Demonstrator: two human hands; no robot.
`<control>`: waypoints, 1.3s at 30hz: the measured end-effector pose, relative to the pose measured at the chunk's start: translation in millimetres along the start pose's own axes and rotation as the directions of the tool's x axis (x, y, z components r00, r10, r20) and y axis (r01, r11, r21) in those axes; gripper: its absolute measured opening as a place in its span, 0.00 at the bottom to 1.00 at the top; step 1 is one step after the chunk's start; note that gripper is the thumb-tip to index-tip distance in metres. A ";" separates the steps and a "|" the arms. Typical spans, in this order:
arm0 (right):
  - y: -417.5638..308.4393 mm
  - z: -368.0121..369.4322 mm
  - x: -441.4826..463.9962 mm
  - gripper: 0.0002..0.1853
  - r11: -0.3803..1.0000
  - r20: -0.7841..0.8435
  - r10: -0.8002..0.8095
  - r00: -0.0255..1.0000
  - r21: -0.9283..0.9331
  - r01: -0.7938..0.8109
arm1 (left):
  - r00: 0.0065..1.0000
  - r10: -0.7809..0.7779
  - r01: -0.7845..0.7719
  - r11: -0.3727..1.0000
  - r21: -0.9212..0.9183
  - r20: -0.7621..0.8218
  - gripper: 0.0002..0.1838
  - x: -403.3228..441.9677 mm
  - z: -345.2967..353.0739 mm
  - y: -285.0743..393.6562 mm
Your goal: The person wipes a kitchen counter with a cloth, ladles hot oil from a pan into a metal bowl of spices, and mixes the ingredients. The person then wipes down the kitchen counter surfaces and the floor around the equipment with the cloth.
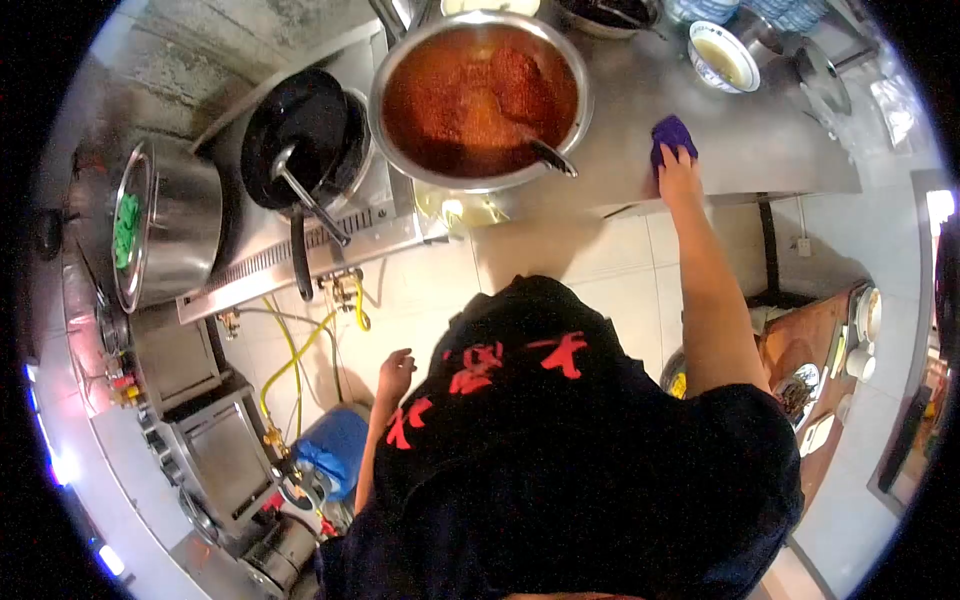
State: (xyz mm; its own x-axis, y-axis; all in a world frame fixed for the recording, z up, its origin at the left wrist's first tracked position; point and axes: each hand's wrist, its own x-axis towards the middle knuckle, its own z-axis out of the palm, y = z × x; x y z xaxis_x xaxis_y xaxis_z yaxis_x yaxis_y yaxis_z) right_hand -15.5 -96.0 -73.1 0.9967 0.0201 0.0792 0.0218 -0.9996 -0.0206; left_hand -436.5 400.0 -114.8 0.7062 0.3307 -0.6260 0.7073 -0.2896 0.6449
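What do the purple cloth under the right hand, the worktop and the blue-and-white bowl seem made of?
Purple cloth: soft textile, matt and crumpled; fibre unclear.
Worktop: likely stainless steel, satin finish, judging by its grey surface and blurred highlights.
Blue-and-white bowl: probably glazed ceramic, given its patterned white wall; melamine remains possible.

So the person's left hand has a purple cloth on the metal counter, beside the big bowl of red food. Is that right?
Not quite: the head view shows the right hand with the purple cloth on the metal counter, beside the big bowl. The left hand is away from the cloth.
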 end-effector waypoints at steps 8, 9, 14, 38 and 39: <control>28.6 -15.4 26.0 0.22 0.974 0.190 -0.211 0.959 0.129 0.188 | 0.992 0.128 -0.129 0.987 -0.092 -0.019 0.13 2.9 28.9 105.8; 21.4 -32.1 33.0 0.20 0.959 0.165 -0.273 0.948 0.124 0.254 | 0.993 0.115 -0.118 0.983 -0.141 -0.027 0.13 0.4 32.6 123.7; -40.4 -70.3 75.1 0.15 0.715 0.112 -0.255 0.960 0.690 0.110 | 0.987 0.159 -0.149 0.893 -0.426 -0.012 0.11 -0.7 58.6 205.4; -10.0 -104.6 93.8 0.08 0.152 0.422 -0.258 0.869 0.906 -0.395 | 0.866 0.489 -0.213 0.554 -0.805 0.108 0.25 -1.7 145.4 371.4; 2.8 -104.2 91.9 0.07 0.129 0.428 -0.239 0.871 0.904 -0.408 | 0.823 0.554 -0.240 0.542 -0.805 0.127 0.25 3.0 151.2 369.1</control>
State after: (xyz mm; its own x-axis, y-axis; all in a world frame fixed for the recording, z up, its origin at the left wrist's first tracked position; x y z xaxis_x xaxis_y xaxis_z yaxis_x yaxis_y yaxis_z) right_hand 67.9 -99.3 38.1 0.8971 0.2663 -0.3526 -0.3329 -0.1174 -0.9356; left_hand -168.5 158.3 55.0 0.9769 -0.0022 -0.2136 0.1876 0.4869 0.8531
